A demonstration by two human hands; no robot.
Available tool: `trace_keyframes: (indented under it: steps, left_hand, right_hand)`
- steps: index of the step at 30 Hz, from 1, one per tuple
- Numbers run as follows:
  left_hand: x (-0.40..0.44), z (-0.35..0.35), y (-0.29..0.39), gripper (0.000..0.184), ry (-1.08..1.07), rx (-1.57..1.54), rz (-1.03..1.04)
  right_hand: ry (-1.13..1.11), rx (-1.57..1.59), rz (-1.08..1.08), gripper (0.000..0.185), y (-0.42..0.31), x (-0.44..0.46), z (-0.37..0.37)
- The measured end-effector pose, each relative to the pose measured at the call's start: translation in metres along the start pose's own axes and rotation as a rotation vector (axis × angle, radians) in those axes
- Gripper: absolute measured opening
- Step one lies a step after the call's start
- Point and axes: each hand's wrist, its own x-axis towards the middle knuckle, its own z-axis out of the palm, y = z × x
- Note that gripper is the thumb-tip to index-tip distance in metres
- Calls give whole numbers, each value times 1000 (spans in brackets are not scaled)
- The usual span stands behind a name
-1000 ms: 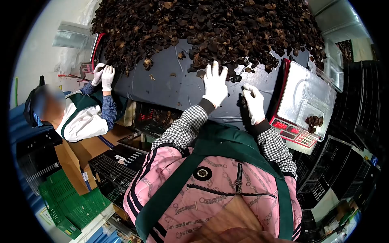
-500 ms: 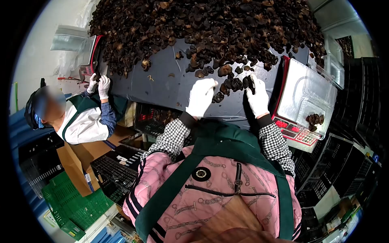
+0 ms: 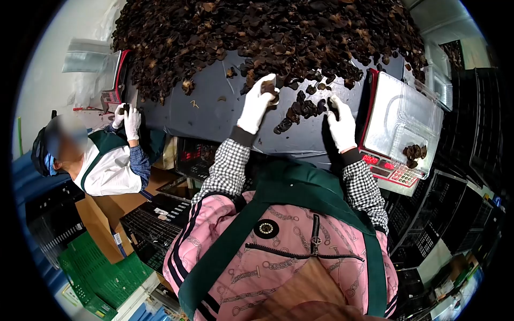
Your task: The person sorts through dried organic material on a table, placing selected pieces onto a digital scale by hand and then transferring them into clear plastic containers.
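Observation:
My left hand (image 3: 262,99), in a white glove, is closed round a dark brown mushroom piece (image 3: 269,91) at the near edge of the large pile (image 3: 257,35). To its right, my gloved right hand (image 3: 338,117) has its thumb and fingers bent near a small cluster of dark pieces (image 3: 304,107); whether it holds anything is hard to make out. The cluster lies on the dark table covering (image 3: 214,104) between both hands. Right of my right hand, a scale (image 3: 399,115) carries a clear plastic container with some dark pieces (image 3: 415,154) in it.
At the left, a co-worker (image 3: 115,160) in white gloves handles a small dark item by another scale (image 3: 113,80). Black crates (image 3: 158,224), a cardboard box (image 3: 104,230) and a green crate (image 3: 107,273) stand lower left. More black crates (image 3: 433,214) are at the right.
My left hand first drew back from the pile, then moved up and left and closed on a piece. Dark pieces now lie clustered between my hands. The co-worker's hands have lowered slightly.

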Motion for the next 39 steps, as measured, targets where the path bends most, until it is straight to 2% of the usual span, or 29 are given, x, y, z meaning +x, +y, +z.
trace_keyframes:
  steps: [1, 2, 4, 6, 7, 8, 10, 12, 15, 16, 18, 20, 21, 24, 25, 26, 28, 29, 30, 32, 34, 35, 39]
  left_hand:
    - [-4, -9, 3, 52, -75, -195, -65]
    - [-13, -2, 15, 41, -58, -341, -92]
    - [-16, 3, 17, 27, -66, -329, -87]
    - [-7, 2, 3, 16, -36, 97, -83]
    - [-7, 11, -3, 18, -2, 457, -18]
    - [-9, 23, -10, 30, -4, 729, 180]
    - [-12, 42, -20, 44, -62, 1045, 538]
    - [-6, 51, -31, 53, -102, 1253, 459]
    - [15, 36, -45, 39, -171, 1046, 449]
    - [19, 27, -47, 36, -199, 955, 425]
    - [12, 20, -23, 22, -104, 788, 273]
    - [7, 0, -13, 21, -102, 579, 123]
    - [3, -11, -12, 23, -88, 587, 85]
    - [-25, -12, -14, 28, -73, 782, 361]
    - [-31, -7, -20, 27, -74, 958, 523]
    - [-38, -1, -25, 35, -132, 1093, 470]
    - [-52, 19, -25, 50, -194, 1225, 607]
    - [-54, 20, -29, 63, -293, 1300, 506]
    - [-55, 24, -33, 65, -290, 1418, 539]
    - [-53, 24, -37, 63, -281, 1422, 524]
    - [-48, 22, -38, 56, -302, 1465, 498]
    - [-45, 16, -41, 50, -301, 1399, 560]
    - [-23, -2, -59, 37, -252, 1305, 630]
  right_hand:
    - [-75, -53, -105, 52, 2, 0, 0]
    - [-152, -152, -80, 61, -10, 0, -2]
    - [-242, -241, -75, 64, -25, 4, 2]
    - [-291, -341, -110, 59, -34, 8, 6]
    - [-285, -354, -121, 54, -28, 8, 11]
    - [-281, -368, -134, 49, -22, 7, 16]
    - [-250, -373, -139, 36, -22, 9, 20]
    - [-212, -380, -121, 25, -16, 13, 23]
    - [-118, -354, -110, 12, -2, 14, 28]
    - [-119, -363, -99, 12, -3, 15, 28]
    - [-123, -379, -75, 14, -5, 14, 27]
    - [-138, -349, -60, 24, -1, 13, 27]
    - [-146, -333, -53, 30, -4, 14, 27]
    - [-193, -313, -81, 53, -34, 18, 14]
    - [-269, -330, -109, 70, -36, 20, 12]
    - [-322, -360, -129, 69, -37, 19, 13]
    - [-427, -424, -170, 68, -40, 18, 12]
    - [-438, -483, -186, 64, -35, 15, 16]
    - [-368, -509, -271, 54, -31, 12, 20]
    - [-338, -476, -166, 42, -26, 9, 23]
    - [-262, -393, -193, 32, -18, 6, 25]
    - [-230, -313, -179, 28, -17, 5, 25]
    - [-102, 4, -147, 23, -15, 3, 20]
